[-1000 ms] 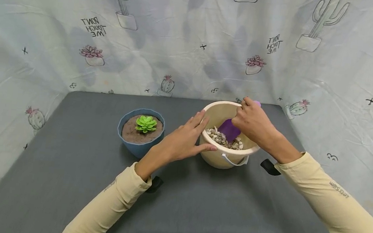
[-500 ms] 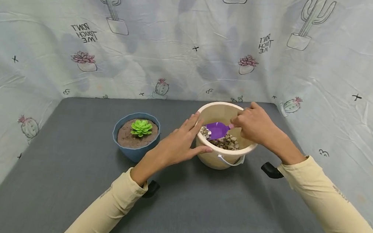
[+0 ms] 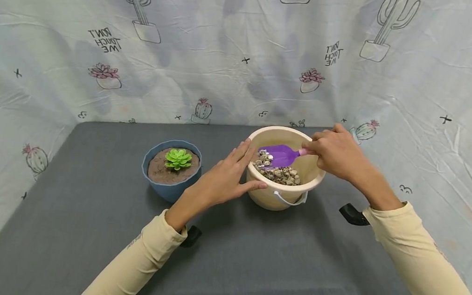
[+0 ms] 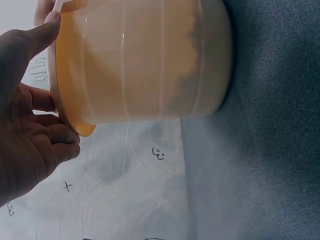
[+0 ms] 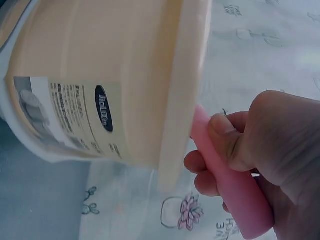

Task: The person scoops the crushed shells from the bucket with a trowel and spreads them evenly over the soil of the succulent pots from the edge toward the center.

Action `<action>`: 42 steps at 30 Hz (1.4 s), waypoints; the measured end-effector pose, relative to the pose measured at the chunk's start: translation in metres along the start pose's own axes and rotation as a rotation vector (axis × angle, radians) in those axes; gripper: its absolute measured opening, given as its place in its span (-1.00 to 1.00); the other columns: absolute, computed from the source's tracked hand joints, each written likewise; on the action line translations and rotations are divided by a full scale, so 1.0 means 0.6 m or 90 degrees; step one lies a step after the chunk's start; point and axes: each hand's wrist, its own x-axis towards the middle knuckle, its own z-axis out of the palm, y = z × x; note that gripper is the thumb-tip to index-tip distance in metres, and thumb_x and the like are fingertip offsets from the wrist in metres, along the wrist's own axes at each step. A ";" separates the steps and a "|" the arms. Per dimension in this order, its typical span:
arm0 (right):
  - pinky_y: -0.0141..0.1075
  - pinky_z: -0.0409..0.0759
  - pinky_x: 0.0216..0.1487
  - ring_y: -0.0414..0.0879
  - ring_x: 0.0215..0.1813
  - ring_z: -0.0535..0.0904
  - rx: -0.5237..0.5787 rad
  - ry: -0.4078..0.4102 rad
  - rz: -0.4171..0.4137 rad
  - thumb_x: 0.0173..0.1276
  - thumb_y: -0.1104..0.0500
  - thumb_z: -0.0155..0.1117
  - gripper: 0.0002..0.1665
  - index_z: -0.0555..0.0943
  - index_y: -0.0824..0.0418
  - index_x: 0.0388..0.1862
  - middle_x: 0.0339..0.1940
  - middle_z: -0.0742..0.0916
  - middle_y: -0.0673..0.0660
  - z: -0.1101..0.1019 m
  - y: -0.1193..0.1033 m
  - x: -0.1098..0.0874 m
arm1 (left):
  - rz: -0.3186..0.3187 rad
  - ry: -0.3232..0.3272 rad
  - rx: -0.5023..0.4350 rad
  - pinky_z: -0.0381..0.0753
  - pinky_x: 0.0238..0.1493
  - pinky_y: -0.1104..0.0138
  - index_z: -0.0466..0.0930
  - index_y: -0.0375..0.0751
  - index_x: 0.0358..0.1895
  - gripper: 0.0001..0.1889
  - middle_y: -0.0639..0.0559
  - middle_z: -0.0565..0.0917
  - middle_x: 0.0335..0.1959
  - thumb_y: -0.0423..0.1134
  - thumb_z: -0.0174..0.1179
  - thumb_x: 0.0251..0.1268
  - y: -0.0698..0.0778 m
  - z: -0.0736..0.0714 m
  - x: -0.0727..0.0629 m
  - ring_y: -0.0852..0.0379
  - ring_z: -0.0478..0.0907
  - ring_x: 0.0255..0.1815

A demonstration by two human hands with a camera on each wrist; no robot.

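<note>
My right hand point(image 3: 338, 152) grips the pink handle point(image 5: 232, 185) of a purple scoop point(image 3: 282, 156). The scoop's blade is inside the mouth of a cream bucket point(image 3: 273, 200), carrying several pale pebbles point(image 3: 265, 158) toward its tip. More pebbles point(image 3: 286, 176) lie below it in the bucket. With fingers stretched out, my left hand point(image 3: 220, 179) rests against the bucket's left rim, its thumb on the near side. The left wrist view shows that thumb and the other fingers point(image 4: 62, 150) spread apart along the rim.
Left of the bucket stands a blue pot point(image 3: 169, 191) of brown soil with a green succulent point(image 3: 178, 159). The bucket's white carry handle point(image 3: 292, 203) hangs down in front. Grey cloth point(image 3: 251, 261) covers the table, and a cactus-print curtain point(image 3: 228, 48) stands behind.
My right hand has drawn the scoop up out of the pebbles and turned its blade level, now with pebbles on it. My left hand has stayed at the rim.
</note>
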 end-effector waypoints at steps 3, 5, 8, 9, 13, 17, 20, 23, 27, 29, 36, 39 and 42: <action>-0.15 0.15 -0.27 -0.04 -0.53 0.45 0.019 0.009 0.005 0.33 0.29 0.44 -0.89 0.83 0.10 -0.31 -0.62 0.58 0.06 -0.002 -0.007 -0.002 | 0.001 0.005 -0.010 0.38 0.57 -0.12 -0.04 -0.25 0.71 0.07 -0.20 -0.12 0.77 0.36 0.20 0.42 -0.010 -0.003 -0.011 -0.20 -0.01 0.76; -0.17 0.12 -0.28 -0.07 -0.55 0.42 0.026 0.022 0.006 0.32 0.26 0.47 -0.91 0.84 0.09 -0.27 -0.63 0.56 0.05 -0.003 -0.010 -0.003 | 0.002 0.007 -0.020 0.36 0.59 -0.09 -0.07 -0.26 0.71 0.07 -0.20 -0.13 0.77 0.34 0.21 0.42 -0.017 -0.004 -0.018 -0.16 -0.03 0.77; -0.20 0.09 -0.29 -0.12 -0.58 0.35 0.029 0.032 0.008 0.31 0.17 0.51 -0.99 0.82 0.07 -0.31 -0.66 0.53 0.03 -0.005 -0.017 -0.003 | -0.001 0.007 -0.036 0.34 0.61 -0.08 -0.11 -0.24 0.72 0.08 -0.19 -0.15 0.77 0.32 0.21 0.43 -0.028 -0.007 -0.029 -0.14 -0.06 0.77; -0.21 0.09 -0.28 -0.13 -0.59 0.34 0.030 0.033 0.010 0.31 0.16 0.51 -0.99 0.82 0.07 -0.31 -0.66 0.53 0.03 -0.007 -0.020 -0.002 | -0.003 0.007 -0.040 0.33 0.61 -0.08 -0.13 -0.24 0.72 0.07 -0.19 -0.16 0.78 0.31 0.21 0.44 -0.032 -0.009 -0.033 -0.14 -0.07 0.78; -0.20 0.15 -0.27 -0.12 -0.56 0.44 0.033 0.030 0.018 0.33 0.29 0.45 -0.89 0.83 0.10 -0.25 -0.61 0.61 0.05 -0.022 -0.029 0.003 | -0.016 0.001 -0.064 0.25 0.66 -0.07 -0.24 -0.17 0.73 0.08 -0.11 -0.20 0.78 0.30 0.18 0.46 -0.046 -0.018 -0.049 -0.11 -0.08 0.78; -0.19 0.19 -0.27 -0.09 -0.53 0.52 0.034 0.041 0.021 0.33 0.30 0.46 -0.87 0.84 0.12 -0.21 -0.55 0.70 0.07 -0.037 -0.043 0.013 | -0.038 -0.005 -0.068 0.09 0.74 -0.01 -0.35 -0.08 0.73 0.07 -0.03 -0.24 0.79 0.31 0.11 0.50 -0.059 -0.038 -0.071 -0.07 -0.13 0.80; -0.20 0.19 -0.27 -0.09 -0.51 0.55 0.045 0.050 0.015 0.34 0.24 0.48 -0.91 0.84 0.12 -0.21 -0.50 0.76 0.07 -0.043 -0.060 0.023 | -0.064 0.000 -0.054 0.03 0.76 0.00 -0.36 -0.01 0.73 0.05 0.03 -0.24 0.79 0.34 0.09 0.50 -0.072 -0.060 -0.092 -0.07 -0.14 0.80; -0.19 0.22 -0.27 -0.09 -0.51 0.57 0.055 0.058 0.007 0.35 0.19 0.49 -0.89 0.86 0.13 -0.18 -0.48 0.78 0.06 -0.047 -0.083 0.037 | -0.086 0.020 -0.043 0.06 0.74 -0.05 -0.33 0.03 0.74 0.05 0.08 -0.22 0.79 0.34 0.11 0.49 -0.093 -0.085 -0.118 -0.10 -0.10 0.80; -0.20 0.22 -0.28 -0.14 -0.59 0.45 0.056 0.077 -0.019 0.37 0.15 0.48 -0.90 0.86 0.11 -0.21 -0.61 0.65 0.01 -0.049 -0.117 0.066 | -0.133 0.046 -0.038 0.07 0.70 -0.19 -0.35 0.05 0.74 0.07 0.06 -0.20 0.79 0.30 0.17 0.48 -0.132 -0.117 -0.161 -0.25 -0.09 0.78; -0.22 0.18 -0.29 -0.16 -0.61 0.38 0.059 0.081 -0.037 0.38 0.15 0.46 -0.92 0.85 0.08 -0.24 -0.64 0.60 0.00 -0.046 -0.135 0.083 | -0.164 0.048 -0.036 0.05 0.68 -0.25 -0.38 0.04 0.74 0.10 0.02 -0.22 0.79 0.28 0.21 0.47 -0.153 -0.129 -0.183 -0.28 -0.12 0.78; -0.12 0.26 -0.24 -0.03 -0.50 0.53 0.043 0.003 -0.056 0.48 0.10 0.37 -0.82 0.75 0.05 -0.37 -0.58 0.66 0.07 -0.030 -0.210 0.168 | -0.212 0.029 -0.072 0.12 0.66 -0.25 -0.43 -0.04 0.73 0.26 -0.08 -0.27 0.78 0.35 0.32 0.32 -0.216 -0.127 -0.219 -0.26 -0.12 0.78; -0.08 0.31 -0.20 0.02 -0.41 0.62 0.020 -0.040 -0.066 0.48 0.13 0.34 -0.82 0.76 0.04 -0.37 -0.53 0.71 0.09 -0.019 -0.251 0.212 | -0.224 0.021 -0.097 0.14 0.66 -0.22 -0.42 -0.03 0.73 0.31 -0.08 -0.25 0.78 0.37 0.37 0.24 -0.230 -0.119 -0.224 -0.22 -0.11 0.78; -0.10 0.32 -0.15 0.03 -0.34 0.65 -0.018 -0.073 -0.091 0.50 0.09 0.33 -0.81 0.77 0.05 -0.33 -0.48 0.74 0.09 -0.010 -0.294 0.252 | -0.229 0.020 -0.104 0.29 0.60 -0.21 -0.41 -0.04 0.74 0.33 -0.15 -0.11 0.77 0.35 0.41 0.21 -0.237 -0.116 -0.231 -0.25 0.08 0.73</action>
